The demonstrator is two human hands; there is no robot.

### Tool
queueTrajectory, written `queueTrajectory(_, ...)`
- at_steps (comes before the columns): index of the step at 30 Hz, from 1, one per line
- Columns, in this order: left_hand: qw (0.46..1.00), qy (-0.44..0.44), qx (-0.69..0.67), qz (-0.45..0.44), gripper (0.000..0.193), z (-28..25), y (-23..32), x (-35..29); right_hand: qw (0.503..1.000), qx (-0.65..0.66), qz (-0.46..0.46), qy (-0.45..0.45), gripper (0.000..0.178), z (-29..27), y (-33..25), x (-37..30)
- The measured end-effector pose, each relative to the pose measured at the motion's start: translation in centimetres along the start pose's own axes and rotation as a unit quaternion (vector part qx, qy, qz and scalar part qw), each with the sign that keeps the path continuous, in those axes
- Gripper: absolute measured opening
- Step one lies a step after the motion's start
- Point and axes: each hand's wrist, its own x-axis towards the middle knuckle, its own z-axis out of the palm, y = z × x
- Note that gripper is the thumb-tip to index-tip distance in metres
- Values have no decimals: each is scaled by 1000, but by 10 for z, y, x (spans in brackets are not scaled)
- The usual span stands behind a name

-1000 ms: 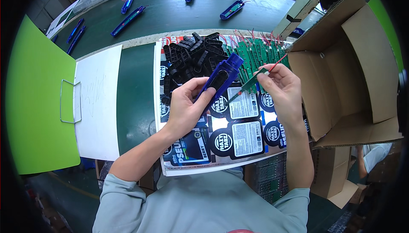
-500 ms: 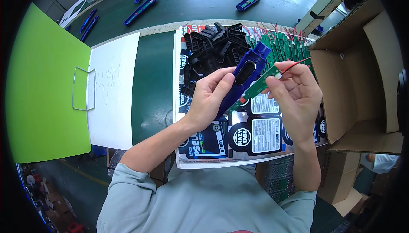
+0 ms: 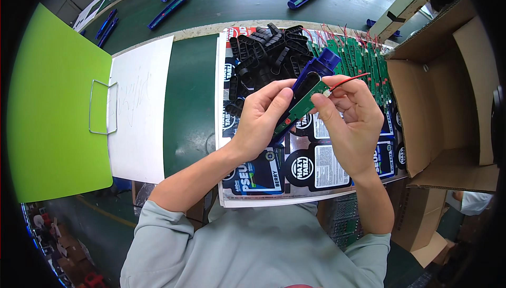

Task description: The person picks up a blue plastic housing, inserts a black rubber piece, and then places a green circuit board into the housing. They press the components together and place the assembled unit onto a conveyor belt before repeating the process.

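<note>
Tilted in my left hand (image 3: 258, 116) is a long blue plastic housing (image 3: 329, 60), its upper end pointing away and to the right. The fingers are closed round its lower half. A black oval part (image 3: 307, 83) shows inside the housing. My right hand (image 3: 352, 122) pinches the upper end of a narrow green circuit board (image 3: 303, 106) between thumb and fingers. This board lies along the housing's right side, overlapping it; whether it is seated inside cannot be seen. Red and black wires (image 3: 349, 79) stick out from the board's white connector to the right.
Black plastic parts (image 3: 266, 51) are heaped behind my hands, beside rows of green circuit boards (image 3: 358, 56) with red wires. Printed sheets (image 3: 253, 196) lie underneath. An open cardboard box (image 3: 437, 114) stands right, a green board (image 3: 63, 114) left. Several blue housings (image 3: 169, 10) rest on the green belt (image 3: 221, 3).
My right hand has moved left with the circuit board, bringing it against the blue housing. The housing has tilted further right. The housings on the belt have shifted slightly left.
</note>
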Motion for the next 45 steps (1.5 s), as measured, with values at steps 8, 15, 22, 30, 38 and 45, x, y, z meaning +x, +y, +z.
queueTrajectory(8, 1000, -1, -2, -7, 37, 0, -3, 0, 1000, -2, 11, -9, 23, -3, 1, 2)
queueTrajectory(15, 996, 6, -75, -54, 33, 0, 5, -1, 999, 3, 45, -15, 21, -7, -5, 4)
queueTrajectory(22, 997, 9, -69, -45, 33, 1, 2, 0, 999, -15, 19, -35, 22, -6, -9, 5)
queueTrajectory(30, 996, 0, -76, -50, 33, 0, 5, 0, 1000, -14, 22, -2, 22, -9, -11, 9)
queueTrajectory(38, 997, 7, -68, -42, 33, 0, 3, 0, 1000, -7, 24, 3, 21, -5, -9, 4)
queueTrajectory(45, 997, 4, -67, -42, 33, 0, 3, 0, 999, -8, 31, -7, 21, -4, -7, 3)
